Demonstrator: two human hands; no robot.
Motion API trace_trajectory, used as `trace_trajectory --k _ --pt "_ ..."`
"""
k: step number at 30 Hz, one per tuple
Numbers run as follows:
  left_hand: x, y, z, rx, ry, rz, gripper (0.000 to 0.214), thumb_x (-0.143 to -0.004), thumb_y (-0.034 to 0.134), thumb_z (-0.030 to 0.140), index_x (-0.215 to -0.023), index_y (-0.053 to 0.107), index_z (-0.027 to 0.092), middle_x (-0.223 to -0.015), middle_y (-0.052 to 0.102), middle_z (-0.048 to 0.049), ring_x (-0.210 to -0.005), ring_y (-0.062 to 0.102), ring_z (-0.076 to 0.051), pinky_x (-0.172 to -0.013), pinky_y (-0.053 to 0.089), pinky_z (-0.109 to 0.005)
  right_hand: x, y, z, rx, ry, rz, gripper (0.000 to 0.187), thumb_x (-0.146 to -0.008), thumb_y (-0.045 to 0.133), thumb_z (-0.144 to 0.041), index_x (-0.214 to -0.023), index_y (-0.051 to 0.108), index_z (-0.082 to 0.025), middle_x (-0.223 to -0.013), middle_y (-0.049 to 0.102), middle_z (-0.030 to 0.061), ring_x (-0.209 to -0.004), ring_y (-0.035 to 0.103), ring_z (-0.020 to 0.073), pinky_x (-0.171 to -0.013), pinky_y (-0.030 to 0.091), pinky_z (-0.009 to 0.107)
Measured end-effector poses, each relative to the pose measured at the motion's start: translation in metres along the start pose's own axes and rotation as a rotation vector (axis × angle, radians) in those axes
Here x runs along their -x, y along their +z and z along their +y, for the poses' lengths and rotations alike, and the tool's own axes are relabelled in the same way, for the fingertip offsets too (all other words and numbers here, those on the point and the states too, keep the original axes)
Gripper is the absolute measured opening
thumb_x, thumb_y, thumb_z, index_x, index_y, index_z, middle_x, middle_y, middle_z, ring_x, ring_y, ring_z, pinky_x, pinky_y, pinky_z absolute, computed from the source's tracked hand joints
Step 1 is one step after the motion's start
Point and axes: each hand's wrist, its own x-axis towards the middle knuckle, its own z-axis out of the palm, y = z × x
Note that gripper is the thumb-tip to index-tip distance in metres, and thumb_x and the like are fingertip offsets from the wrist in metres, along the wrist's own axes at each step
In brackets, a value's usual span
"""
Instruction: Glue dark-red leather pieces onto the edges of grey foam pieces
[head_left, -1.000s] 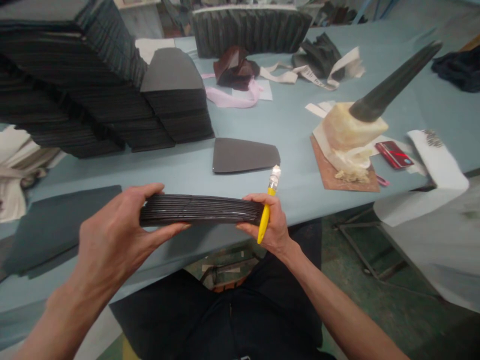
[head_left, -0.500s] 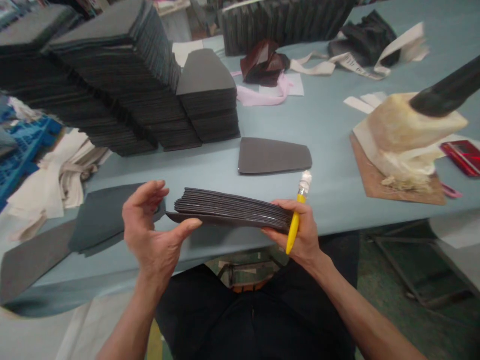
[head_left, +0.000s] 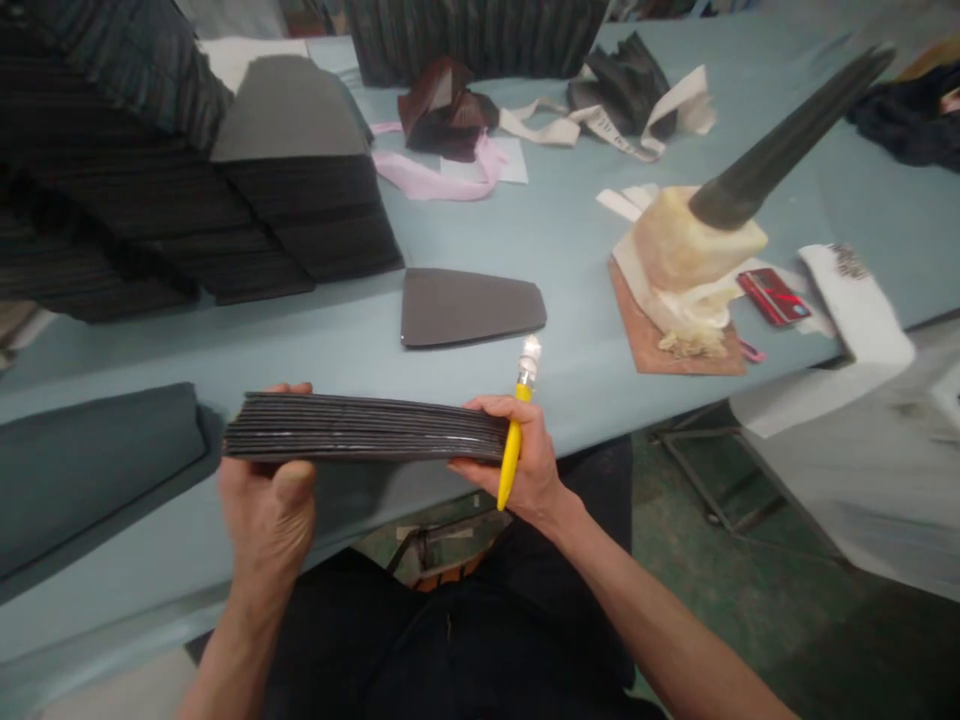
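Observation:
A stack of dark panels (head_left: 367, 428) is held edge-on above the table's front edge. My left hand (head_left: 266, 500) grips its left end, thumb below and fingertips showing over the top. The right end is clasped by my right hand (head_left: 529, 455), which also keeps a yellow-handled brush (head_left: 511, 450) between its fingers, white-coated tip upward. Beyond the brush tip, a dark grey tapered panel (head_left: 472, 308) lies flat on the table. More dark panels (head_left: 97, 470) lie to the left of my left hand.
Tall piles of dark panels (head_left: 307, 210) stand at the back left. On the right, a pale glue-crusted container (head_left: 694, 240) with a dark handle (head_left: 787, 140) sits on a brown board (head_left: 637, 340). A red box (head_left: 774, 296), pink strip (head_left: 442, 180) and cloth scraps (head_left: 630, 85) lie around.
My left hand, open beside the stack before, has closed on its left end. The stack's edges are now more even. The view has shifted to the right.

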Motion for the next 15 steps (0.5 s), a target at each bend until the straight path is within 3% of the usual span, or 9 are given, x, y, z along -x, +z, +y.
trace_trajectory --k 3,5,11,15 --pt "0.001 -0.001 0.008 0.064 -0.112 0.112 0.097 -0.078 0.056 0.097 -0.141 0.056 0.023 -0.134 0.070 -0.0145 -0.123 0.070 -0.035 -0.115 0.057 -0.052 0.001 0.003 -0.004 -0.035 0.035 0.040 0.058 -0.093 0.082 -0.046 -0.134 0.044 -0.030 -0.121 0.074 0.0097 -0.112 0.078 0.0257 -0.093 0.068 0.045" --pt "0.001 -0.002 0.013 0.080 -0.169 0.117 0.105 -0.069 0.063 0.099 -0.139 0.058 0.021 -0.131 0.070 -0.0145 -0.118 0.071 -0.034 -0.109 0.060 -0.048 0.001 0.006 -0.006 -0.069 0.041 0.071 0.056 -0.092 0.084 -0.041 -0.132 0.047 -0.031 -0.121 0.074 0.0096 -0.112 0.078 0.0258 -0.092 0.068 0.045" --pt "0.005 -0.001 0.018 0.242 -0.269 0.110 0.126 -0.051 0.074 0.102 -0.145 0.054 0.020 -0.142 0.063 -0.0158 -0.132 0.063 -0.037 -0.122 0.048 -0.050 0.001 0.017 -0.006 -0.127 0.034 0.200 0.056 -0.089 0.088 -0.041 -0.130 0.052 -0.029 -0.115 0.074 0.0095 -0.105 0.077 0.0247 -0.086 0.067 0.042" --pt "0.011 0.000 0.007 0.346 -0.295 0.065 0.118 -0.054 0.087 0.090 -0.143 0.054 0.020 -0.134 0.065 -0.0120 -0.128 0.064 -0.034 -0.119 0.048 -0.046 0.002 0.018 -0.003 -0.106 0.035 0.209 0.054 -0.088 0.089 -0.040 -0.127 0.054 -0.027 -0.113 0.074 0.0083 -0.103 0.078 0.0229 -0.086 0.066 0.039"
